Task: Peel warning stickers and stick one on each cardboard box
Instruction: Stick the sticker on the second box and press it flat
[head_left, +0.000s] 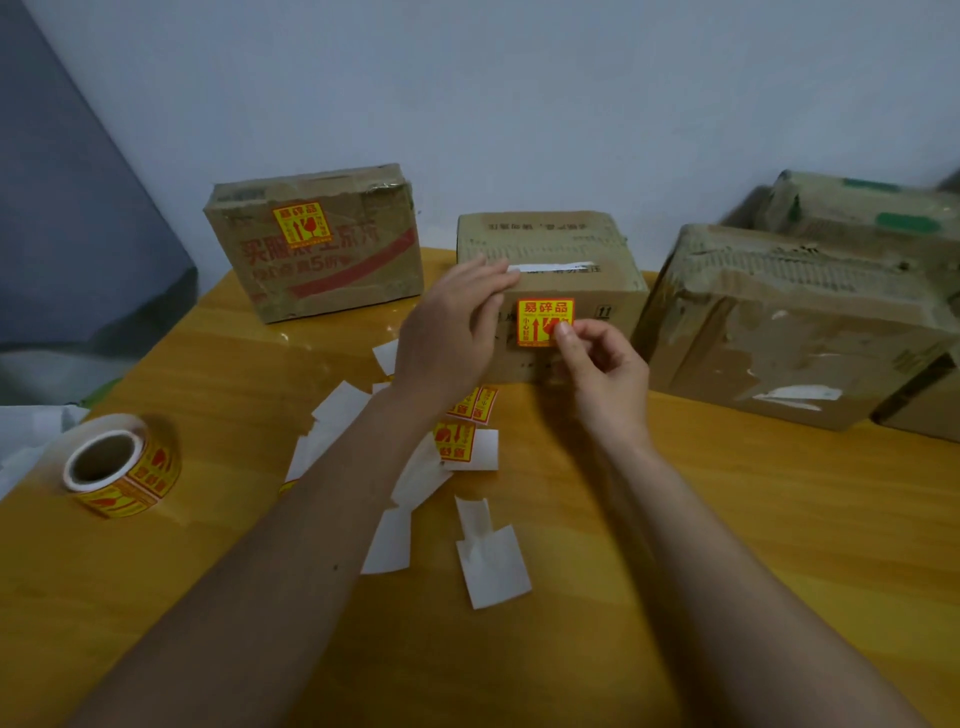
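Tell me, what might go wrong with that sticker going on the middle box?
The right hand pinches only the sticker at its lower right corner, so it may set crooked or wrinkle on the middle box. Loose backing papers and spare stickers lie under the forearms and could get swept off.

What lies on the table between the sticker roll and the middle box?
Head view: peeled white backing papers, a few loose stickers, and the left forearm crossing above them.

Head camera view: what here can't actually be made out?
- Middle box: left hand covers part of its front.
- Its sticker: right hand hides the lower right corner; small print unreadable.
- Loose stickers on table: partly behind the left forearm.
- Right-hand boxes: cut by the frame edge.
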